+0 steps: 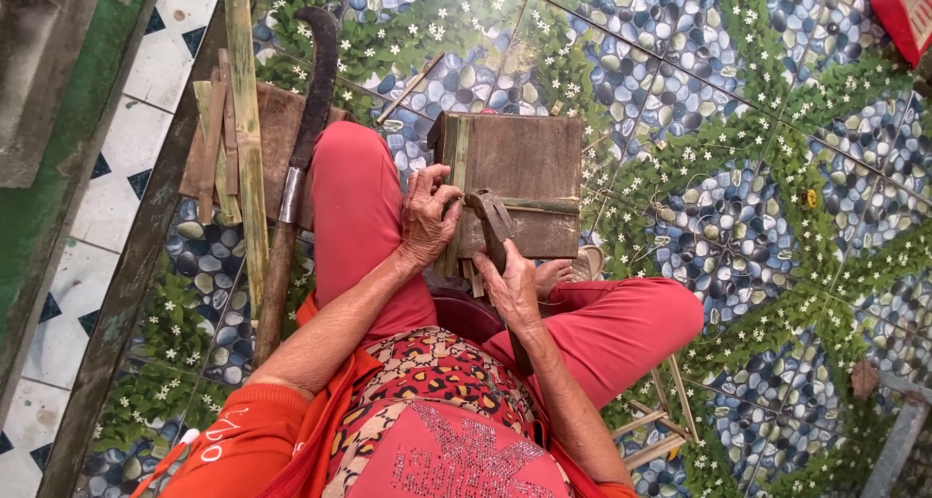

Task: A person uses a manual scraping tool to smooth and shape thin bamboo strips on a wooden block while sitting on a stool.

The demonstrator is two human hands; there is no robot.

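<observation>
Head view: left hand (pixel 427 216) pinches thin bamboo strip (pixel 453 168) on wooden block (pixel 524 182); right hand (pixel 513 284) closed round knife (pixel 493 221). Strip light, springy, splintery (edges likely sharp), so hold near blade.

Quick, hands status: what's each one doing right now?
Left hand: closed, pinching a thin bamboo strip against the wooden block.
Right hand: closed around a knife, blade on the strip.
</observation>
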